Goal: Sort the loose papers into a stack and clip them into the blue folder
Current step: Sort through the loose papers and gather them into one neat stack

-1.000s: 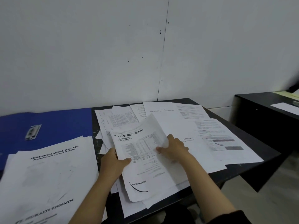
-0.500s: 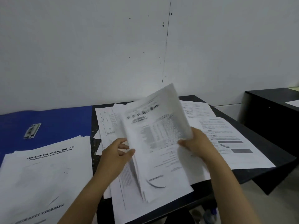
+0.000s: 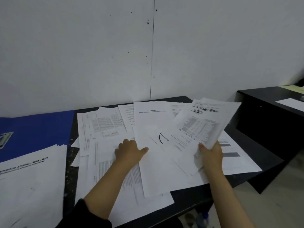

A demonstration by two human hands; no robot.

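Loose printed papers (image 3: 107,127) lie spread across the black table (image 3: 256,152). My right hand (image 3: 211,153) grips a bundle of sheets (image 3: 202,124) by its lower edge and holds it tilted up over the right side of the pile. My left hand (image 3: 130,151) rests palm down on the papers in the middle, fingers apart, thumb against a blank-looking sheet. The open blue folder (image 3: 37,129) lies at the left with its metal clip (image 3: 5,139) at the frame edge. A neat stack with a bold title page (image 3: 31,183) lies on the folder's near part.
A white wall stands right behind the table. A second dark table (image 3: 269,109) with a sheet of paper (image 3: 291,103) stands at the right, separated by a gap of floor. A plastic bottle (image 3: 203,219) is on the floor under the table's front edge.
My right hand has carried the lifted bundle from the middle over to the right. My left hand has let go of the bundle and come down flat onto the papers.
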